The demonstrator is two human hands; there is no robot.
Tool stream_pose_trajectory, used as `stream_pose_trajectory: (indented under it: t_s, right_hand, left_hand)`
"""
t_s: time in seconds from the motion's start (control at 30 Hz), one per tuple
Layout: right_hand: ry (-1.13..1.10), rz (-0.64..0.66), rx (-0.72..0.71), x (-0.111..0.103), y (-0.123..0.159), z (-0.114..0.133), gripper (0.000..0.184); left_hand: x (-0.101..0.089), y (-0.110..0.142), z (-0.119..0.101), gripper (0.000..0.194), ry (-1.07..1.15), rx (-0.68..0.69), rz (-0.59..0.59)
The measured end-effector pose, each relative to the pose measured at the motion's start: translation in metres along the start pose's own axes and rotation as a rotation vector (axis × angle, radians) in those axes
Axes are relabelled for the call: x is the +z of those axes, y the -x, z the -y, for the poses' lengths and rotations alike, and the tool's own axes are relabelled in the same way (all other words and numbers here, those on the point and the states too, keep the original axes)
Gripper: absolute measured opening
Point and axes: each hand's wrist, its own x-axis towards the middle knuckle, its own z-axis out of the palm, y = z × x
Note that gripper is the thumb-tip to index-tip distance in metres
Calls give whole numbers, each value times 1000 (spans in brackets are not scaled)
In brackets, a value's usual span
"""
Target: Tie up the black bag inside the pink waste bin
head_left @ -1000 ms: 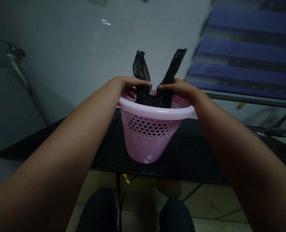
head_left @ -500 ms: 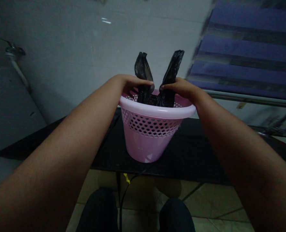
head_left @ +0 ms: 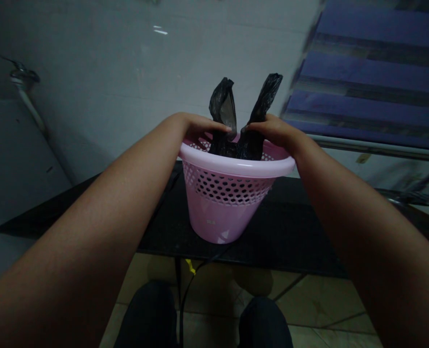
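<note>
A pink plastic basket [head_left: 221, 208] with a holed band below its rim stands upright on a black tabletop [head_left: 294, 232]. Inside it is a black plastic bag [head_left: 223, 104], whose two handle-like ends rise above the rim. At the left end, my left hand [head_left: 209, 129] pinches the bag between thumb and fingers, its wrist over the basket's left rim. My right hand [head_left: 267, 126] grips the other end on the right in the same way. The lower part of the bag is hidden by the basket wall.
A tap with a pipe [head_left: 25, 84] is on the wall at the far left. To the right, a purple striped cloth [head_left: 370, 72] hangs above a metal rail [head_left: 374, 149]. A black cord with a yellow tie [head_left: 190, 266] runs down by my knees.
The bag's left end has shifted right and opened a little wider, and the right end has tilted slightly right. Both hands keep their grip; the basket stays in place.
</note>
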Motion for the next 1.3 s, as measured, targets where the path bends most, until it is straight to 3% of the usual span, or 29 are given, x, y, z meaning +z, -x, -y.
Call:
stream_pose_trajectory:
  t_s: [0.23, 0.53, 0.83, 1.3]
  right_hand:
    - [20, 17, 11, 0, 1, 1, 20]
    - [28, -1, -16, -3, -6, -7, 21]
    - [32, 24, -39, -3, -5, -4, 18]
    - [16, 34, -25, -3, -8, -7, 16]
  left_hand:
    - [4, -5, 6, 50, 122, -37, -139]
    - [5, 1, 1, 44, 139, 12, -156]
    - [2, -9, 3, 54, 148, 125, -195]
    - [0, -7, 5, 52, 141, 123, -253]
